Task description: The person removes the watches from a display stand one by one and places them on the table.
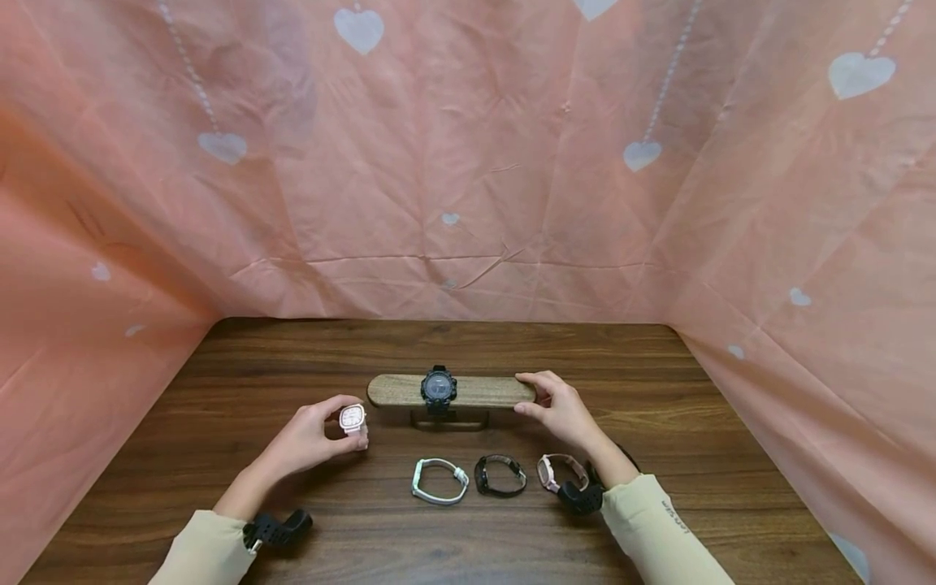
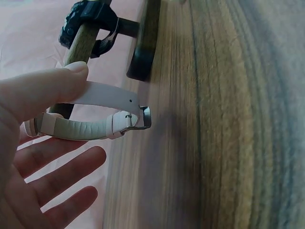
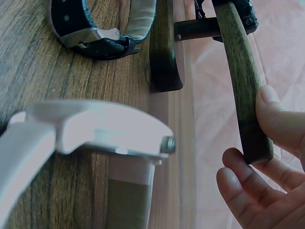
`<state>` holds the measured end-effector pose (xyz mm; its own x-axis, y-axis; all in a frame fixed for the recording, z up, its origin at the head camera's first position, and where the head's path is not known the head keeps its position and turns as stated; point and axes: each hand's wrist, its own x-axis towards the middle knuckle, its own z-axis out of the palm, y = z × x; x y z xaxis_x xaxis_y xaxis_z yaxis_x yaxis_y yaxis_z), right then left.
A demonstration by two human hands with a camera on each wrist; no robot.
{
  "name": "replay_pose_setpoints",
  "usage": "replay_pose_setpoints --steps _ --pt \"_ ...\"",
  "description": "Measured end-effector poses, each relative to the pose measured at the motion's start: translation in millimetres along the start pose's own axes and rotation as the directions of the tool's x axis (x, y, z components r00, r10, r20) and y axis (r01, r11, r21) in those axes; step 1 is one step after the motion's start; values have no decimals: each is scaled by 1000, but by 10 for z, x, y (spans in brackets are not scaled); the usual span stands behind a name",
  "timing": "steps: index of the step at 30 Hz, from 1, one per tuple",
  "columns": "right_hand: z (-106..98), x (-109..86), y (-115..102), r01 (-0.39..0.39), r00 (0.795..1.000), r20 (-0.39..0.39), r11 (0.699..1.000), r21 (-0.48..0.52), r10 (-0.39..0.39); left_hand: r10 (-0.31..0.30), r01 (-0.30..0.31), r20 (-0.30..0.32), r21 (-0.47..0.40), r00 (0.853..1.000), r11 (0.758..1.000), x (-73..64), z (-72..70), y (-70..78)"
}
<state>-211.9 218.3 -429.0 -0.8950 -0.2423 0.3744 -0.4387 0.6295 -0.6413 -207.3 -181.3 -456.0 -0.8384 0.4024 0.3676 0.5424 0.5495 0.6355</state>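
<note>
My left hand point(image 1: 338, 428) pinches a pale pink watch point(image 1: 353, 418) just left of a wooden stand bar point(image 1: 483, 392), a little above the table. In the left wrist view my thumb point(image 2: 57, 86) presses its white strap point(image 2: 102, 94), and the other fingers are spread below. A black watch point(image 1: 439, 388) is wrapped around the middle of the bar. My right hand point(image 1: 531, 396) grips the bar's right end. In the right wrist view the thumb point(image 3: 281, 119) and fingers point(image 3: 248, 191) pinch the bar point(image 3: 240, 76).
Three watches lie in a row on the wooden table point(image 1: 731, 487) in front of the stand: a white one point(image 1: 439, 481), a black one point(image 1: 500, 475) and a pink one point(image 1: 559, 471). Pink cloth with hearts point(image 1: 468, 162) walls the table at the back and sides.
</note>
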Motion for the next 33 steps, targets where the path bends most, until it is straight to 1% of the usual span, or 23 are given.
replay_pose_setpoints --steps 6,13,18,25,33 --pt "-20 9 -21 -21 1000 16 1000 13 20 16 -16 29 7 999 1000 -16 17 63" --pt "-19 6 -19 -33 999 27 999 15 33 86 -86 44 -9 995 996 -37 71 112" --pt "-20 1 -21 -36 999 26 999 1 36 113 -113 43 -12 993 994 -51 120 141" --pt "-14 2 -22 -34 999 18 999 6 34 185 -184 41 -22 982 983 -73 161 195" --pt "-21 -3 -31 -49 998 33 999 0 49 193 -192 30 -43 981 980 -92 215 241"
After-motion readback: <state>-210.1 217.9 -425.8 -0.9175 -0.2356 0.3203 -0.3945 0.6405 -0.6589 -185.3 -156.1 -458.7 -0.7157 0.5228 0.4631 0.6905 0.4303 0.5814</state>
